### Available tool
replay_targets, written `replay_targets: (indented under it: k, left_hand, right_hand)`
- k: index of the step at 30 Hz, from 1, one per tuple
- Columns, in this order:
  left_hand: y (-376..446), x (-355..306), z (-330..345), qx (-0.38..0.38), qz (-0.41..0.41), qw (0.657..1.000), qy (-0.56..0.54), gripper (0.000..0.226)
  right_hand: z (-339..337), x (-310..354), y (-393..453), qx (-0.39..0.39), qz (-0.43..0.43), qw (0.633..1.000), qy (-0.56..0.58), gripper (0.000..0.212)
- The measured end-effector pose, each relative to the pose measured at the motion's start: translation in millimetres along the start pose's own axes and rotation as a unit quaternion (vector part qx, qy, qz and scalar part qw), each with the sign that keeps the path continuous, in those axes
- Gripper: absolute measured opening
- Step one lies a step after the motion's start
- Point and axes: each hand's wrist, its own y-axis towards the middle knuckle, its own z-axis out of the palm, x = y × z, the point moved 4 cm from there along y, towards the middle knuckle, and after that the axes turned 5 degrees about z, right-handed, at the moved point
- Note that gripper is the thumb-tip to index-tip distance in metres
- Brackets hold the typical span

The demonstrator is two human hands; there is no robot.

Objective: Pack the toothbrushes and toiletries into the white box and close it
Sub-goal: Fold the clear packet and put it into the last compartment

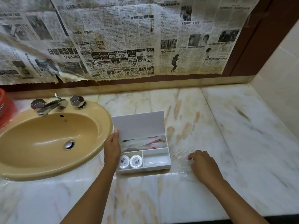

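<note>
Marble worktop (210,110) carries the white box (168,164), lid raised, just right of a tan sink (24,159). Wrapped toothbrushes (144,143) fill its rear compartment; two round toiletries (130,161) sit front-left. At nine o'clock of the box the left hand (112,147) holds its side, fingers straight. At three o'clock the right hand (203,165) curls its fingers on a clear packet (183,168).

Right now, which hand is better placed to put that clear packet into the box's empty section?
The right hand. It already rests on the clear packet on the counter, just right of the white box, whose near right section is the empty one. The left hand is on the box's far left side, steadying it.
</note>
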Motion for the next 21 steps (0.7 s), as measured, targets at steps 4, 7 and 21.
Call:
replay_targets:
  k: [4, 7, 21]
  left_hand:
    - [-3.0, -6.0, 1.6, -0.001, 0.002, 1.000, -0.005, 0.029]
    - [-3.6, -6.7, 1.8, -0.005, 0.003, 1.000, -0.010, 0.029]
    - [-2.0, -5.9, 1.3, -0.008, 0.008, 1.000, -0.010, 0.032]
  right_hand:
    - [-6.2, 2.0, 0.1, -0.021, -0.002, 1.000, -0.004, 0.033]
    - [-13.5, 7.1, -3.7, -0.031, -0.015, 0.999, -0.009, 0.028]
    - [-24.9, 11.8, 0.9, 0.015, 0.020, 0.999, 0.046, 0.035]
